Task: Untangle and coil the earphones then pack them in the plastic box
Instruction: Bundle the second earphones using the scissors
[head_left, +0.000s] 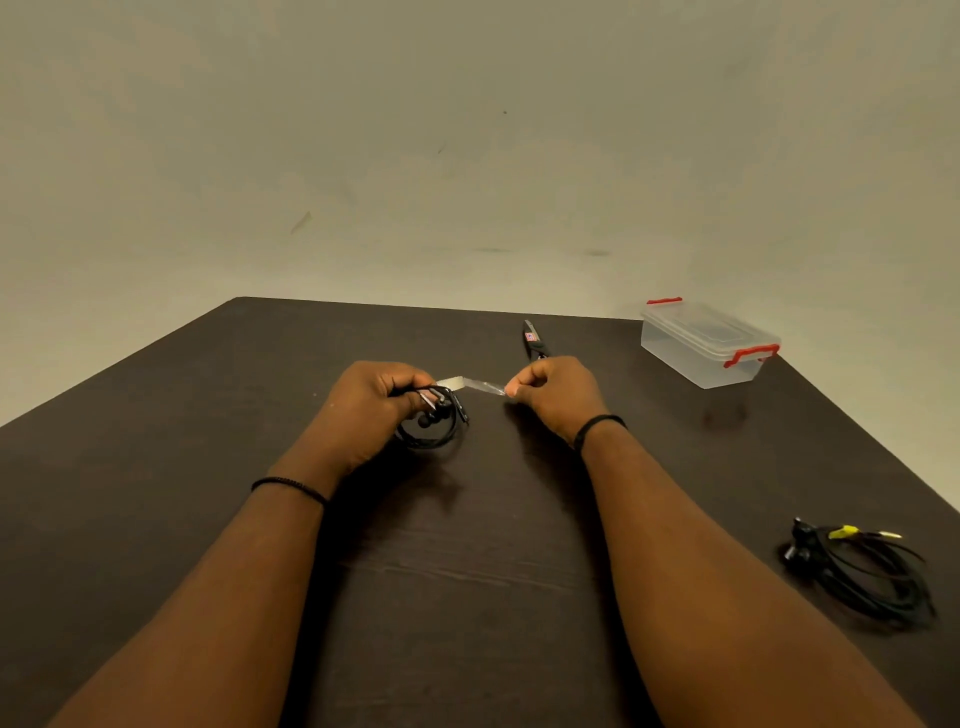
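Head view: lidded plastic box (707, 343), contents unclear; left fingers (402, 387) around coiled earphones (434, 421), right fingers (519, 387) pinching tape (475, 385)

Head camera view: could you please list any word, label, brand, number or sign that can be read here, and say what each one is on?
No text can be read in this view.
Scissors: a small red and white sticker on the handle, too small and blurred to read.
Plastic box: clear with red latches, no label visible.
Earphones in the left hand and clear tape pinched by the right hand: no marking visible.
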